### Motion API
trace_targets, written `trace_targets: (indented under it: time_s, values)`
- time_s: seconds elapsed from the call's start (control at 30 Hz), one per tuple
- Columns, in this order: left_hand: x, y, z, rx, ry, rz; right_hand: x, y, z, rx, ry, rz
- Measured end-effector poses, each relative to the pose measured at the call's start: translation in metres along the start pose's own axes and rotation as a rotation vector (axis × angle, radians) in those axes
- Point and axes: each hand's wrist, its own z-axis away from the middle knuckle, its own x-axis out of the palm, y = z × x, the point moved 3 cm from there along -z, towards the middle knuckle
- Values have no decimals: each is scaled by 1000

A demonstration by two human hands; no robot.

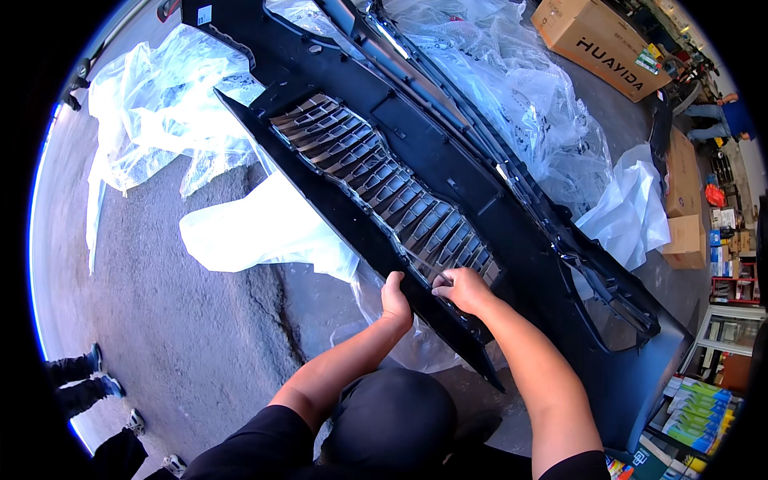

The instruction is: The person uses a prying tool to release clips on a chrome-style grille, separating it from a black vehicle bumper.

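Observation:
A large black car bumper (512, 232) lies slantwise before me, running from the far left to the near right. Set into it is a grille (384, 184) with rows of slatted openings in grey and bronze tones. My left hand (396, 302) grips the bumper's near edge, thumb up, its other fingers mostly hidden. Close by on the right, my right hand (466, 290) is closed in a pinch at the near end of the grille. Whatever its fingertips hold there is too small and dark to name.
Clear plastic wrap (512, 88) and white foam sheeting (264, 228) lie around the bumper. Cardboard boxes (600, 48) stand at the far right, with shelves of goods (732, 276) beyond. Other people's feet (104, 376) show at left; another person (724, 120) is at far right.

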Motion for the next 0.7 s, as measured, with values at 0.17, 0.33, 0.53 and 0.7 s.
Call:
trace_targets:
  time_s: [0.17,0.33,0.53,0.7]
  values:
    - [3,0,2,16,9,-17,2,7,-5,11,-22,-43]
    - [4,3,4,66,-8,-29,1,-11,11,-222,76,245]
    - [6,0,6,63,3,-9,6,-14,20,-224,106,412]
    - [-2,-4,-6,41,8,-19,4,-20,16,-146,32,337]
